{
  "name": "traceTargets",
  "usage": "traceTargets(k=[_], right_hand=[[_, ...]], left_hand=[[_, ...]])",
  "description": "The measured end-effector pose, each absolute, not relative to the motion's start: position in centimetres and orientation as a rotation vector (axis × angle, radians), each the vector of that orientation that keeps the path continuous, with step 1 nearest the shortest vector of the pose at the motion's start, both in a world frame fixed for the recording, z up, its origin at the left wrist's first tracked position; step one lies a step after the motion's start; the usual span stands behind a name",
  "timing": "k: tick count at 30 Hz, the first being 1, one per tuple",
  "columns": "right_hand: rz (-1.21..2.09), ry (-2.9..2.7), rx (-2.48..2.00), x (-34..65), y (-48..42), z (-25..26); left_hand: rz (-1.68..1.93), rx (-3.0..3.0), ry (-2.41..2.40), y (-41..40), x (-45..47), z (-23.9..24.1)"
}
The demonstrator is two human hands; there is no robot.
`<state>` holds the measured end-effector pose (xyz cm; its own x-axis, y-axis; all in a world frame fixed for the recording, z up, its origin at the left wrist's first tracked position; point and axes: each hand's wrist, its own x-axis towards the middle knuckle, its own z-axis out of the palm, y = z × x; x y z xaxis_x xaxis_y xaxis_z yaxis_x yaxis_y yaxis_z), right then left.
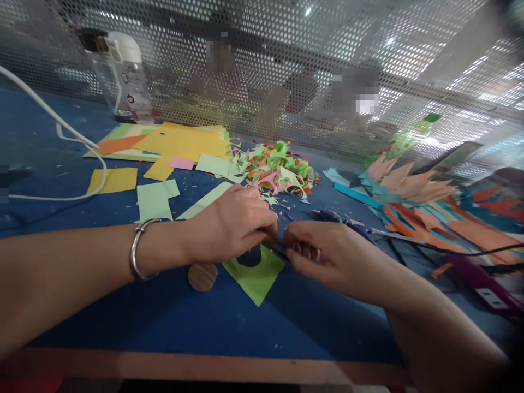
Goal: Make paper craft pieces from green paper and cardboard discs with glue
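My left hand (241, 224), a silver bangle on its wrist, is closed in a pinch; what its fingertips hold is hidden. My right hand (327, 251) is closed around what look like dark scissors (279, 248), mostly covered by the fingers, their narrow end pointing at my left fingertips. Under both hands lies a green paper piece (260, 281) with a rounded cut-out in its upper part. Left of it, below my left wrist, a round brown striped disc (202, 277) lies flat on the blue table (164, 322).
Behind the hands is a heap of paper scraps (282, 169). Yellow sheets (188, 142) and pale green pieces (153, 199) lie left. Bottles (131, 82) stand by the perforated screen (262, 65). A white cable (69, 128), orange paper strips (434, 218) and a purple power strip (478, 281) flank the work.
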<state>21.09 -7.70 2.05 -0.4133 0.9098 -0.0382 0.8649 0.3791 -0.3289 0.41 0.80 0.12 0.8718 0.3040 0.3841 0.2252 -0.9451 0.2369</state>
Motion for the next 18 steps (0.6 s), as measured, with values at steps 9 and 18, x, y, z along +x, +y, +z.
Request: traceTargets(k=[9,18], right_hand=[[0.367,-2.161,-1.609,21.8,-7.4,2.4],[0.587,-2.229,-1.635,21.7,-7.7,2.4]], left_hand=[[0.912,2.405,0.713,1.6,0.4,0.3],[1.229,2.09,0.774,3.9,0.1,-0.7]])
